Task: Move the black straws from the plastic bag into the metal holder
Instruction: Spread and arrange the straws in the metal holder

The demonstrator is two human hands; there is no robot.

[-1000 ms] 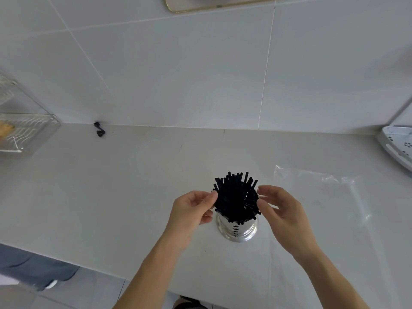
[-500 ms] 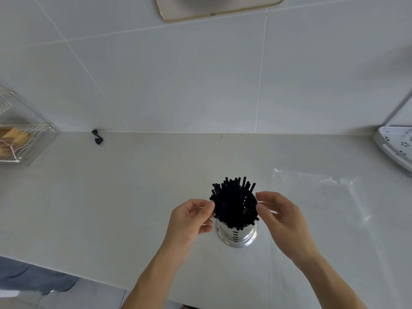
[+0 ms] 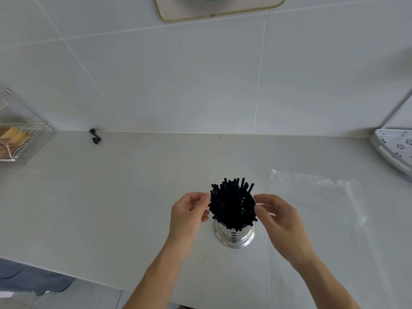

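A dense bundle of black straws (image 3: 231,204) stands upright in the shiny metal holder (image 3: 234,238) near the counter's front middle, the tips fanning out above the rim. My left hand (image 3: 189,216) is at the bundle's left side, its thumb and forefinger tips touching the outer straws. My right hand (image 3: 278,221) mirrors it on the right, fingertips against the straws. Neither hand wraps around anything. The clear plastic bag (image 3: 316,208) lies flat on the counter to the right of the holder, and no straws show inside it.
A wire rack (image 3: 24,139) with yellowish items sits at the far left by the wall. A small black object (image 3: 95,136) lies at the wall's foot. A white perforated tray (image 3: 394,150) is at the far right. The counter edge (image 3: 89,281) runs along the lower left.
Both hands stay at the sides of the straw bundle, shifting only slightly. The camera has tilted a little, so the scene sits lower in view.
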